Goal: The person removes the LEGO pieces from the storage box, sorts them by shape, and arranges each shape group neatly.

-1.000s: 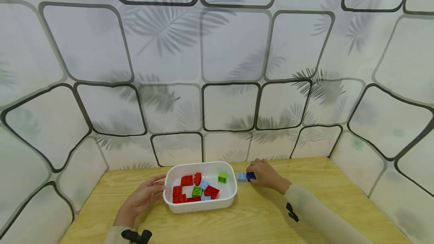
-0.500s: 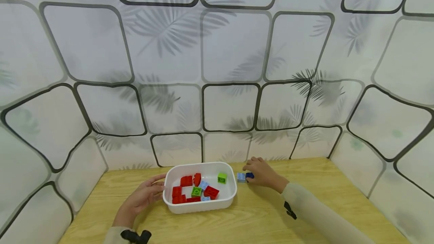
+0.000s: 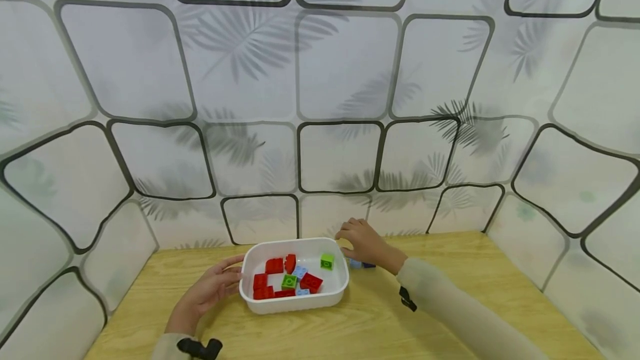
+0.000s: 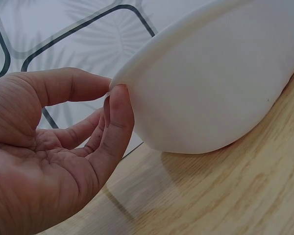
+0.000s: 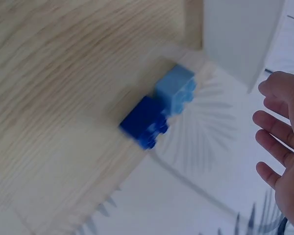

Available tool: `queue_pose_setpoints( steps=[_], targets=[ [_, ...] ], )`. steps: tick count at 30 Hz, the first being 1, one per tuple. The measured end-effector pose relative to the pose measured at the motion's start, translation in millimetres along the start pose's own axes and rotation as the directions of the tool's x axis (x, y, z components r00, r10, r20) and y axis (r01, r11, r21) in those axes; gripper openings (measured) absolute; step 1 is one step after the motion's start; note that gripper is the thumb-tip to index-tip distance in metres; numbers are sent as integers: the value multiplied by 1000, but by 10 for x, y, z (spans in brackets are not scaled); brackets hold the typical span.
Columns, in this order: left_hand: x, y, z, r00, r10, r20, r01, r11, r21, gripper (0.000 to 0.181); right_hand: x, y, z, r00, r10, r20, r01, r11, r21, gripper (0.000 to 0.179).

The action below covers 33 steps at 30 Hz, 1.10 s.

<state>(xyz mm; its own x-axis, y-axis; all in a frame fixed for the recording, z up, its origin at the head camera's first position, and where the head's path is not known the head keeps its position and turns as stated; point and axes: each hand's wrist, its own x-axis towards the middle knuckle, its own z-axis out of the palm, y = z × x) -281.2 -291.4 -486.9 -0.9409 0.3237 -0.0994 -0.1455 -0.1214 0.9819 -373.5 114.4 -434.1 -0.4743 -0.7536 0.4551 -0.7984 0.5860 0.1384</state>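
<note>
A white tub [image 3: 295, 305] with red, green and light blue toy bricks in it stands on the table. At its left end, my left hand [image 3: 212, 288] touches the wall just under the rim with its fingertips; these fingers [image 4: 118, 115] bend only loosely. My right hand [image 3: 367, 243] hovers by the tub's right rim with its fingers spread and holding nothing. Behind that wrist, a light blue brick [image 5: 174, 88] and a dark blue brick [image 5: 143, 120] lie side by side on the table, partly hidden in the head view.
Inside the tub, a green brick [image 3: 327, 261] sits toward the right end and a red brick [image 3: 311, 283] lies right of the middle. The wooden table [image 3: 390, 321] meets a patterned backdrop [image 3: 340, 210] close behind the tub.
My right hand has let go of the dark blue brick and moved left and up toward the tub's right rim. Both blue bricks stay on the table. The left hand keeps its place.
</note>
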Motion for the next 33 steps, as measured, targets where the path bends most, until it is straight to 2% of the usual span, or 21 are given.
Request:
queue_pose_setpoints(
  steps=[9,18,21,26,33],
  targets=[
    [-1,-17,10,999,30,37,-29,999,-25,53,256,-295,16,996,-27,79,22,998,65,21],
    [-6,1,11,1000,6,-1,-6,1000,-1,58,425,-616,78,990,-65,124,51,992,111,24],
    [-11,4,10,1000,9,2,-9,1000,-7,56,471,-699,108,985,-81,152,69,994,83,25],
    [-13,-1,10,1000,14,18,-13,1000,-21,54,523,-789,166,966,-87,244,92,996,-11,26],
    [-12,4,10,999,22,28,-21,999,-27,51,554,-845,250,950,-63,306,69,998,-7,24]
  ],
)
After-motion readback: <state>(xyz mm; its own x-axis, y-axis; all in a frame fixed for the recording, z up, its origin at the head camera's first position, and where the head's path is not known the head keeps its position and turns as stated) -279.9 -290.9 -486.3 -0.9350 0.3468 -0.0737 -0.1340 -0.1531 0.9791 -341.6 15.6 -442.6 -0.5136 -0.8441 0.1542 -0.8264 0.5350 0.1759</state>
